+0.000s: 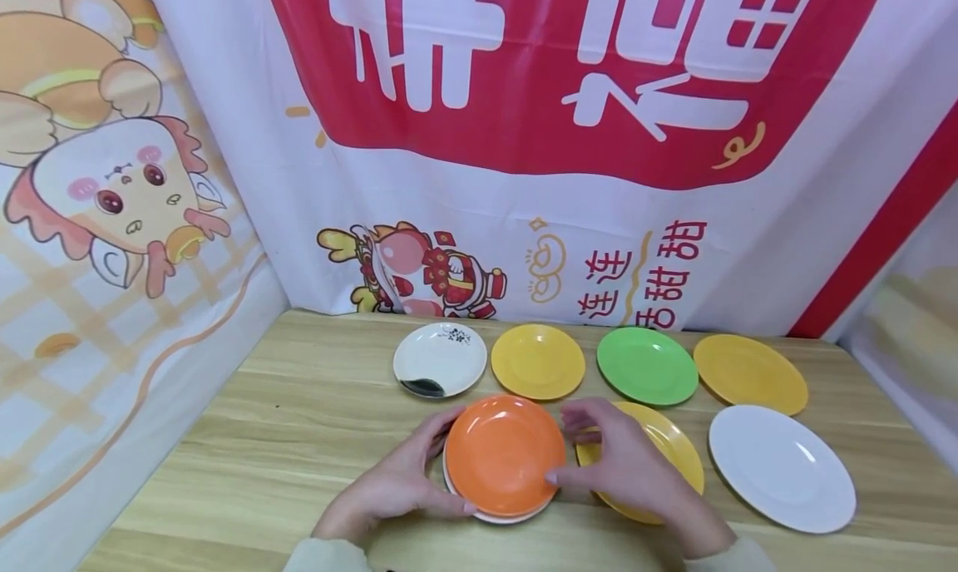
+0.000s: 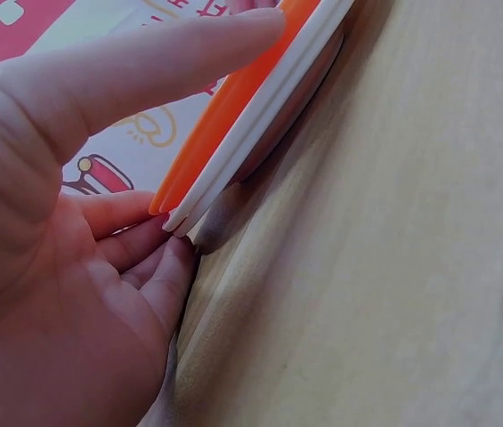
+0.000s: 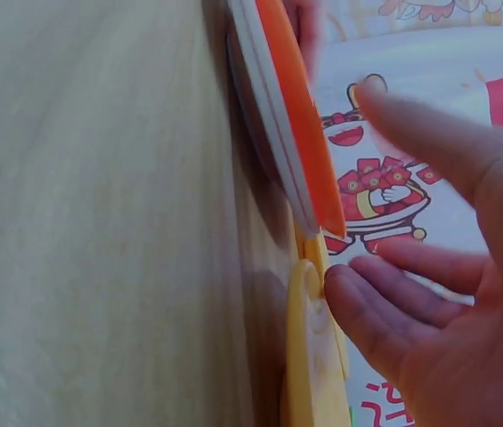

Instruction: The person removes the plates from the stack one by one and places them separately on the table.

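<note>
An orange plate [image 1: 505,456] tops a stack at the front middle of the table; the left wrist view shows doubled orange rims above white plates [image 2: 251,124]. My left hand [image 1: 397,480] holds the stack's left side, thumb over the orange rim and fingertips at the plate edges. At the right side, my right hand [image 1: 624,464] has its thumb tip near the orange rim. Its fingers are spread and loosely bent, holding nothing in the right wrist view. Under that hand lies a yellow plate [image 1: 681,456], partly covered by it.
Behind the stack, a white plate with a dark pattern [image 1: 440,357], a yellow plate [image 1: 537,361], a green plate [image 1: 647,366] and another yellow plate [image 1: 751,374] form a row. A larger white plate [image 1: 782,468] lies at right. Printed cloth [image 1: 479,198] hangs behind the wooden table [image 1: 247,439].
</note>
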Motion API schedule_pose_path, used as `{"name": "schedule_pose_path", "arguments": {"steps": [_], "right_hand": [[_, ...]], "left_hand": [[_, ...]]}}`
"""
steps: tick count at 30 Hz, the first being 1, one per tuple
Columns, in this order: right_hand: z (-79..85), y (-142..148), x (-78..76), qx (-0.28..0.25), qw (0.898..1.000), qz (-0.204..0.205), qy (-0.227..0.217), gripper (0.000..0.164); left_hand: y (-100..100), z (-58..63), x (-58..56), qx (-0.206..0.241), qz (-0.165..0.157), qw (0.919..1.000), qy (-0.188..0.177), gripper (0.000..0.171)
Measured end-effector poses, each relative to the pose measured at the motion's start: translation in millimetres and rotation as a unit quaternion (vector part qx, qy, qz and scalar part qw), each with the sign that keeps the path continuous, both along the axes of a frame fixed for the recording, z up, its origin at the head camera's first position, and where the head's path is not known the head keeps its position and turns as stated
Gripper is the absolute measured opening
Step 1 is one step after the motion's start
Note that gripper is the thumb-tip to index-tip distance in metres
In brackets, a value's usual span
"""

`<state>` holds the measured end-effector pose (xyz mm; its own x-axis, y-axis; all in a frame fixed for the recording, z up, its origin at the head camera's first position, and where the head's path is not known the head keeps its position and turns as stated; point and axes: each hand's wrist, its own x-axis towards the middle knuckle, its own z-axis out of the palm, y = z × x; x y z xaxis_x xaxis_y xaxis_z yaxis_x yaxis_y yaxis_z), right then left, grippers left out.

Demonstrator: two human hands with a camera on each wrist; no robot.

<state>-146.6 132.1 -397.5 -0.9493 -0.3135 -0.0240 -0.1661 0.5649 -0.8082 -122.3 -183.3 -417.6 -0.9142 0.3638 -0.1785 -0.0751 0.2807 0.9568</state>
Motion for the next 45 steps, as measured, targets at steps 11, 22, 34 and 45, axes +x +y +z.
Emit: {"name": "schedule_pose_path", "arguments": {"steps": [11,22,34,45], "right_hand": [[-8.3,-5,-1.6,0.071,0.992,0.086,0.054,0.140],[-12.7,-9,-7.2,0.120,0.985,0.112,0.051,0.146],[-16.8,-7,-6.5,0.127,0.981,0.126,0.072,0.137],[-17.5,-7,-7.7,0.122,0.981,0.129,0.078,0.132]], "left_hand": [[1,-0.7,-0.9,-0.009,0.002,1.0000,0.004,0.118],[7,5.0,-2.0,-0.017,0.038,0.9991,-0.001,0.095],[20,13.6,3.0,-0.100,0.217,0.9699,0.046,0.034],[17,5.8,-0.9,-0.099,0.233,0.9659,0.056,0.025]]}}
